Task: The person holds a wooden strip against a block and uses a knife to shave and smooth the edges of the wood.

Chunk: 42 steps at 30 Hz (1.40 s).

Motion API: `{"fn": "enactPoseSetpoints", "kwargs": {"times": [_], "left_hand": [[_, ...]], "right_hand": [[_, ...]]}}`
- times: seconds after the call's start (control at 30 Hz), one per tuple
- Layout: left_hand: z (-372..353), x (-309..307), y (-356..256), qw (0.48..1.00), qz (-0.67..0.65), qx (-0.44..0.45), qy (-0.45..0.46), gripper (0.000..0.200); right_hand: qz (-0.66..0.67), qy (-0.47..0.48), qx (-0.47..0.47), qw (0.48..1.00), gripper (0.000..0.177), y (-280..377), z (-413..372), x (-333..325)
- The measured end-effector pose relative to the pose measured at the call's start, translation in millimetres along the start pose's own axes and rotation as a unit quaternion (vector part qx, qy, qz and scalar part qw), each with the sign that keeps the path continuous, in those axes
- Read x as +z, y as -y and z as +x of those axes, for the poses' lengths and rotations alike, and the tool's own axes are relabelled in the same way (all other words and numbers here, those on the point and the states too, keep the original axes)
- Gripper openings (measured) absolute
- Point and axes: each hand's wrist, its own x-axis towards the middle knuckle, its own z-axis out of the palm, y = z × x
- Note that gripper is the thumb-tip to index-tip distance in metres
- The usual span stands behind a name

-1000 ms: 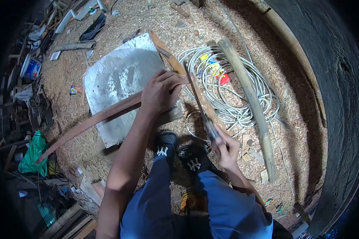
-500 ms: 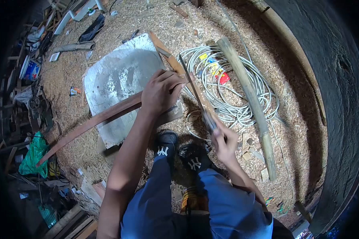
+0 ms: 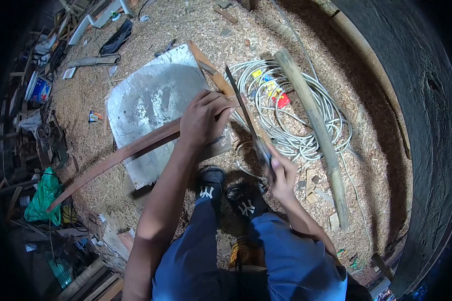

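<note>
My left hand [image 3: 202,119] is closed around the end of a long reddish-brown wooden strip [image 3: 130,149], which slants down to the left. In my right hand [image 3: 283,175] is the handle of a handsaw [image 3: 248,114]. Its dark, narrow blade points up and away, crossing just beyond my left fingertips at the strip's end. Whether the blade's edge touches the wood is hard to tell. Below my left hand lies a worn, white-patched panel [image 3: 150,88]. A brown board [image 3: 217,79] runs along the panel's right side and under the blade.
To the right lie a coil of grey cable [image 3: 306,143] and a bamboo pole [image 3: 314,118] across it. A dark timber wall [image 3: 412,100] curves along the right. Scrap and a green plastic bag [image 3: 42,198] crowd the left. My shoes [image 3: 211,180] stand on shavings.
The saw has shifted slightly, along with my right hand. My left hand keeps its hold on the strip, nearly still.
</note>
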Motion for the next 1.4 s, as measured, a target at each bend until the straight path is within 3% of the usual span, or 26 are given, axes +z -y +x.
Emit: {"fn": "enactPoseSetpoints", "kwargs": {"times": [0.1,0.2,0.27,0.37,0.53,0.63,0.73,0.8,0.87,0.93,1.03,1.13,1.2,1.27,1.3,1.37,1.4], "left_hand": [[-2,1,1,1.0,0.011,0.015,-0.004,0.009],[-1,-2,-2,1.0,0.012,-0.009,-0.008,0.009],[0,-4,0,0.999,0.014,-0.014,0.028,0.017],[-3,-2,1,1.0,0.006,-0.013,0.015,0.016],[2,-5,-3,1.0,0.007,-0.012,0.02,0.014],[-1,-2,-1,1.0,0.01,0.0,0.009,0.011],[-1,0,3,1.0,0.02,0.014,0.0,0.01],[-4,1,2,1.0,0.028,0.009,0.005,0.01],[-2,-1,1,1.0,0.018,0.016,-0.006,0.01],[-1,1,1,1.0,0.018,0.016,0.0,0.01],[0,0,-1,1.0,0.019,0.013,0.003,0.01],[-2,0,0,1.0,0.022,0.011,0.011,0.01],[0,1,2,1.0,0.026,0.005,0.01,0.01],[-3,1,1,0.999,0.037,0.015,0.01,0.013],[-8,2,1,0.999,0.035,0.01,0.017,0.013],[-3,1,1,1.0,0.01,0.002,0.007,0.013],[0,0,0,1.0,0.009,0.007,0.006,0.013]], "right_hand": [[0.022,-0.016,0.017,0.999,0.048,9,28,14],[0.042,-0.013,0.014,0.999,0.054,-1,-3,-1],[-0.056,-0.019,-0.019,0.998,0.062,-3,-37,-10],[0.046,-0.038,0.033,0.998,0.068,-8,-55,-17],[0.001,-0.014,0.015,1.0,0.077,16,33,14],[0.036,-0.021,0.04,0.998,0.078,7,25,13],[-0.042,-0.021,0.006,0.999,0.085,-12,-33,-2],[0.068,-0.029,0.026,0.997,0.088,-12,-55,-9],[0.101,-0.032,0.04,0.994,0.087,-10,-47,-10],[0.004,-0.016,0.024,1.0,0.084,-1,-7,1],[-0.014,-0.029,0.007,0.999,0.081,18,45,28],[0.006,-0.025,0.025,0.999,0.08,10,16,17],[-0.057,-0.003,-0.018,0.998,0.077,-14,-28,-3],[0.003,-0.024,0.001,1.0,0.079,-18,-62,-13],[0.004,-0.024,0.009,1.0,0.079,-10,-61,-11],[-0.125,0.005,-0.005,0.992,0.079,18,-27,-4],[-0.04,-0.001,0.028,0.999,0.077,20,-7,2]]}}
